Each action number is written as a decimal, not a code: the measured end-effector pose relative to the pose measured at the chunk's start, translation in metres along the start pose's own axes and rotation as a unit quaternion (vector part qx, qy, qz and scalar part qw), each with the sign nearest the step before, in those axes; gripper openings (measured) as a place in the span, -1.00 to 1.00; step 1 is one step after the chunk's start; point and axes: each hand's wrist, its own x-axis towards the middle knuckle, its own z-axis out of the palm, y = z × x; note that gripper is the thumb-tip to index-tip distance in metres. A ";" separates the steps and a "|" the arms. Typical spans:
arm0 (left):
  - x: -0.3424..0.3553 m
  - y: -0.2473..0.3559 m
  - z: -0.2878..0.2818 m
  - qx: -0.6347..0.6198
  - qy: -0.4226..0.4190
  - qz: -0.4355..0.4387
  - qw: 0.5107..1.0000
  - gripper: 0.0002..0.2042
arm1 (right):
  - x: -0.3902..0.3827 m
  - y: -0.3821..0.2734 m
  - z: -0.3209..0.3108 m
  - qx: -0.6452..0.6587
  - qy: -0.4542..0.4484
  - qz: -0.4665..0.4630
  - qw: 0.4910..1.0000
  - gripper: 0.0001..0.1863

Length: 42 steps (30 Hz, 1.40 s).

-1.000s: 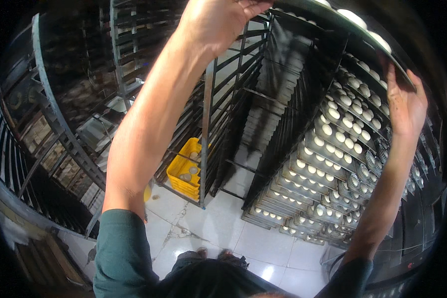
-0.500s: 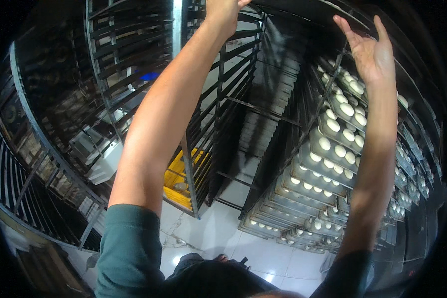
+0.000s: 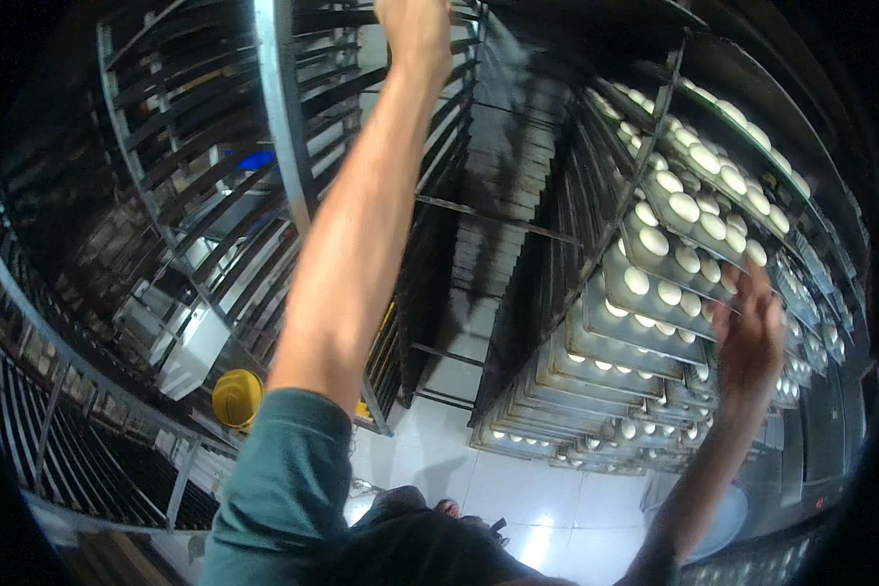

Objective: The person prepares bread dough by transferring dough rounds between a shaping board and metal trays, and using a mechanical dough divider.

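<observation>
Dark metal trays (image 3: 596,342), thin and rectangular, are stacked closely one above another through the right half of the frame, and on them we see rows of pale, smooth, egg-shaped pieces (image 3: 684,206). The fullest rows lie at the upper right of the frame; lower down, only the ends of the rows show between the tray edges. A dark, narrow metal upright (image 3: 669,117) slants across the stack.

Our right hand (image 3: 752,342) is at the right of the frame, directly in front of the trays. It is blurred, its thumb and fingers parted, and we cannot tell whether it touches a tray edge or a piece. Our left hand (image 3: 418,39) is raised to the top edge of the frame, where its fingers are mostly cut off, so we cannot tell what it grips or touches. The two hands are well apart.

Behind our left forearm, a tall rack with a pale grey metal post (image 3: 281,98) and dark slats fills the upper left of the frame. Left of our dark green short sleeve (image 3: 288,469) we see a round yellow tub (image 3: 236,397), and near it a white, box-like object (image 3: 190,354). Pale, shiny floor tiles (image 3: 596,508) show at the lower centre.
</observation>
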 end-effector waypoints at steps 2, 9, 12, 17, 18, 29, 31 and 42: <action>-0.052 -0.007 0.013 -0.087 0.016 -0.046 0.995 -0.68 | -0.059 0.034 -0.046 0.023 -0.014 0.053 0.998 -0.25; -0.393 -0.028 -0.008 -0.027 -0.221 -0.216 0.951 -0.80 | -0.393 0.207 -0.099 -0.338 0.142 0.466 0.805 -0.40; -0.546 -0.005 -0.084 -0.029 -0.444 -0.418 0.792 -0.75 | -0.485 0.178 -0.060 -0.408 -0.044 0.553 0.725 -0.39; -0.692 0.112 -0.174 -0.104 -0.860 -0.384 0.320 -0.56 | -0.695 0.147 -0.036 -0.428 0.182 0.637 0.614 -0.35; -0.707 0.130 -0.190 -0.113 -0.896 -0.360 0.233 -0.51 | -0.722 0.135 -0.030 -0.421 0.280 0.619 0.601 -0.35; -0.897 0.250 -0.312 -0.114 -0.941 -0.262 -0.183 -0.28 | -1.053 0.041 0.121 -0.291 0.557 0.645 0.434 -0.38; -0.922 0.269 -0.287 -0.093 -0.945 -0.260 -0.176 -0.25 | -1.087 -0.003 0.111 -0.236 0.599 0.633 0.431 -0.40; -1.137 0.574 -0.074 -0.270 -0.956 -0.011 0.110 -0.50 | -1.181 -0.083 0.062 -0.185 0.824 0.420 0.332 -0.41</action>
